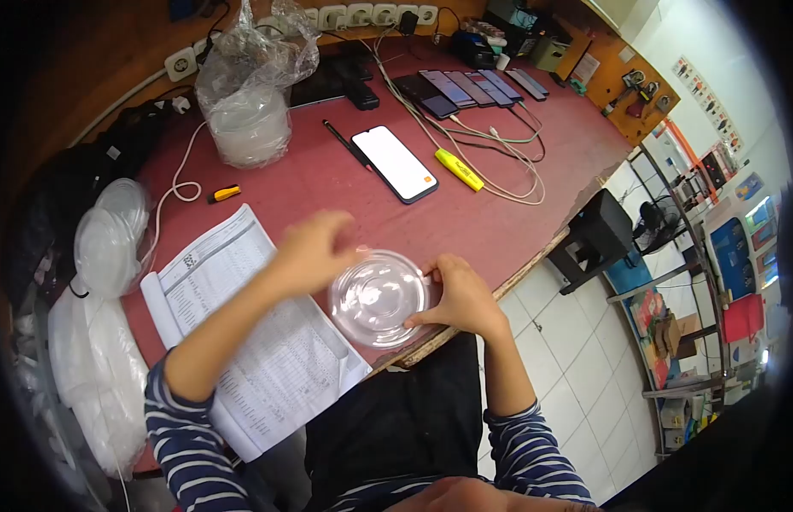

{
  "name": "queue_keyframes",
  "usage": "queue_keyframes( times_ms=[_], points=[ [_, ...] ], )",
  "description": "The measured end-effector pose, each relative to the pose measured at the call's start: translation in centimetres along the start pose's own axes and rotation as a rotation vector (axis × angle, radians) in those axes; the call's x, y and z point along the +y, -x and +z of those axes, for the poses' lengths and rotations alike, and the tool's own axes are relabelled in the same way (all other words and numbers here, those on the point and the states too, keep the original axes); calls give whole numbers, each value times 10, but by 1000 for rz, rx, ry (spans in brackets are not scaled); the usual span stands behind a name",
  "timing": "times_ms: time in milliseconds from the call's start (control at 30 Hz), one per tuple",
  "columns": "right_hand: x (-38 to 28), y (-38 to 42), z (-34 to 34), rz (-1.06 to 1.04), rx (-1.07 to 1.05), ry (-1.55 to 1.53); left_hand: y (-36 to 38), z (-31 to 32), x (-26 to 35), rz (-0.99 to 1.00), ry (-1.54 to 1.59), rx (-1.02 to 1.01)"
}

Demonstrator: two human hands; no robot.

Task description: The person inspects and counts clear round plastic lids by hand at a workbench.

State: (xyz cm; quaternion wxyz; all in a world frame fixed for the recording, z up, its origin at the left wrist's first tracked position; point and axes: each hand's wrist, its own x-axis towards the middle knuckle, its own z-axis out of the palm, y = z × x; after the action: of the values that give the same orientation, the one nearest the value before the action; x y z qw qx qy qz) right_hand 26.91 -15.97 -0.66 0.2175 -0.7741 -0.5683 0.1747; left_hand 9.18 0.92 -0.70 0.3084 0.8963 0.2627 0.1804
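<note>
A round clear plastic container or lid (378,299) lies at the front edge of the red table. My right hand (461,297) grips its right rim, with the thumb at the lower side and the fingers at the upper side. My left hand (315,254) is over its upper left side, fingers apart and slightly blurred, with nothing seen between them. Under my left forearm are printed sheets (273,375). Beyond the container lies a phone with a white lit screen (395,162), beside a black pen (347,143).
A plastic bag of stacked clear containers (247,128) stands at the back left. More round lids (110,243) are at the left edge. A yellow highlighter (459,170), cables, an orange-and-black tool (224,194) and several phones (473,88) lie on the table (320,192).
</note>
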Motion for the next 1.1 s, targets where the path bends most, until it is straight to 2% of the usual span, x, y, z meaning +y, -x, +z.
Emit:
queue_keyframes(
  times_ms=[33, 67, 133, 167, 233, 300, 400, 467, 500, 567, 600, 667, 733, 800, 833, 900, 933, 967, 1033, 1100],
  points=[
    [-1, -1, 5, -62, 12, -52, 2, 12, 5, -65, 43, -176],
    [-3, 1, 6, -126, 85, -53, 7, 17, 12, -77, 29, -175],
    [-5, 3, 10, -138, 79, -151, 16, 23, 20, 34, -185, -41],
    [-5, 5, 12, -140, 80, -230, 16, 19, 16, 29, -196, -49],
    [-6, 9, 18, -106, 146, -325, 15, 10, 7, -61, 198, -141],
    [-5, 13, 21, -65, 217, -414, 20, 5, 11, -31, 226, -128],
    [-4, 15, 18, -103, 127, -259, 25, 2, 15, -51, 298, -157],
    [-7, 18, 14, -90, 102, -246, 27, 6, 12, 24, 543, -28],
    [-8, 20, 15, -87, 109, -252, 28, 7, 13, 28, 538, -35],
    [-11, 24, 18, -16, 71, -920, 30, 9, 15, 235, 161, 209],
    [-16, 26, 21, -19, 76, -925, 36, 11, 26, 201, 111, 240],
    [-34, 34, 24, -85, 368, -929, 48, 15, 51, 210, 210, 223],
    [-49, 45, 19, -107, 319, -903, 61, 24, 64, 208, 306, 205],
    [-55, 50, 18, -192, 177, -869, 72, 31, 70, 213, 696, 132],
    [-57, 49, 22, -193, 171, -878, 76, 32, 69, 205, 689, 133],
    [-60, 48, 30, -266, 210, -1038, 80, 33, 66, 162, 881, 50],
    [-60, 47, 31, -261, 207, -1043, 80, 32, 68, 155, 926, 70],
    [-59, 46, 32, -309, 229, -1001, 79, 30, 64, 150, 928, 66],
    [-58, 47, 32, -349, 252, -955, 77, 27, 56, 252, 684, 56],
    [-61, 49, 29, -349, 251, -943, 78, 27, 57, 229, 714, 75]
  ],
)
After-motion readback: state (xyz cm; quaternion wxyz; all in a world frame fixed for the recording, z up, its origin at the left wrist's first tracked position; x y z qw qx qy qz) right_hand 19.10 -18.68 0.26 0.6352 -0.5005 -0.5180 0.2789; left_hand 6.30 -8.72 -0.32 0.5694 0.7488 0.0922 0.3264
